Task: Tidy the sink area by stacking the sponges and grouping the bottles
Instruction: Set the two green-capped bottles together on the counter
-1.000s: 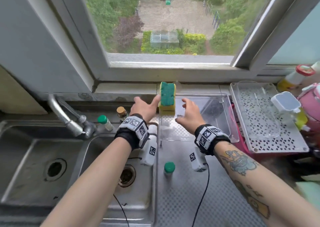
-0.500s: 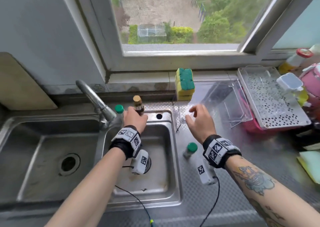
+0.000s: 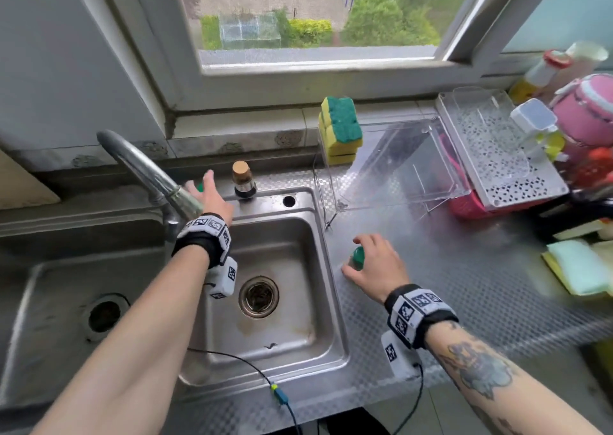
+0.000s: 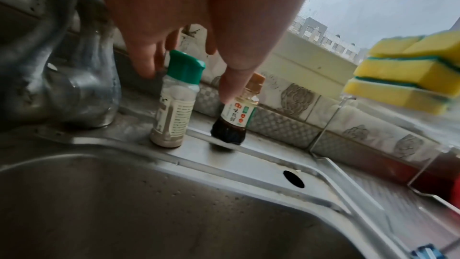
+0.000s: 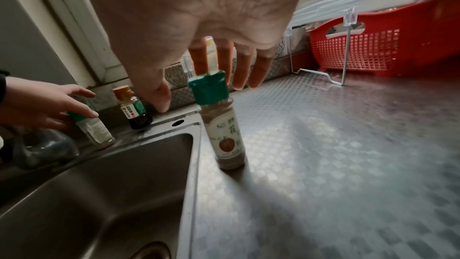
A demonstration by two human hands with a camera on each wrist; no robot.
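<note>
The sponges [image 3: 341, 129] are seen stacked, yellow and green, on the clear rack [image 3: 398, 165] in the upper middle of the head frame, so the bottle grouping is judged to be the step in hand. Two bottles stand just beside each other on the sink ledge behind the basin: a green-capped spice bottle [image 4: 175, 101] and a dark sauce bottle [image 3: 243, 182] with a tan cap. The left hand [image 3: 212, 195] is held over the spice bottle with its fingers [image 4: 234, 86] spread and loose; nothing is gripped. A second green-capped spice bottle [image 5: 220, 123] stands apart on the counter [image 3: 481, 285], right of the basin. The right hand [image 3: 374, 265] is poised above its cap, fingers loosely extended around it, no grip closed yet. Next, that bottle would need to be grasped and carried up-left to the pair.
</note>
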